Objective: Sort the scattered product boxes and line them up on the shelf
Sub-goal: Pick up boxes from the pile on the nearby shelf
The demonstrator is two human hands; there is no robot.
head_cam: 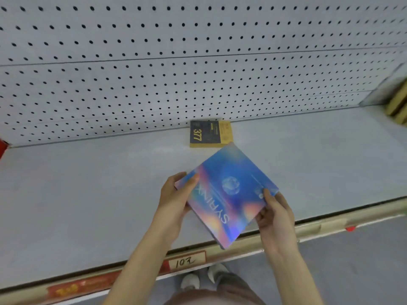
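A flat, iridescent blue-and-pink box (229, 192) marked SYRINX hangs tilted over the front half of the grey shelf (88, 194). My left hand (176, 199) grips its left corner, thumb on top. My right hand (275, 216) holds its right corner, thumb on the face. Behind it, a small black-and-gold box (209, 133) marked 377 lies flat against the pegboard back wall; the big box's far corner nearly reaches it.
White pegboard (198, 62) backs the shelf. Brown and gold boxes (398, 104) stack at the far right edge. A price rail (189, 259) with a handwritten label runs along the shelf front. Shoes (204, 278) show on the floor below.
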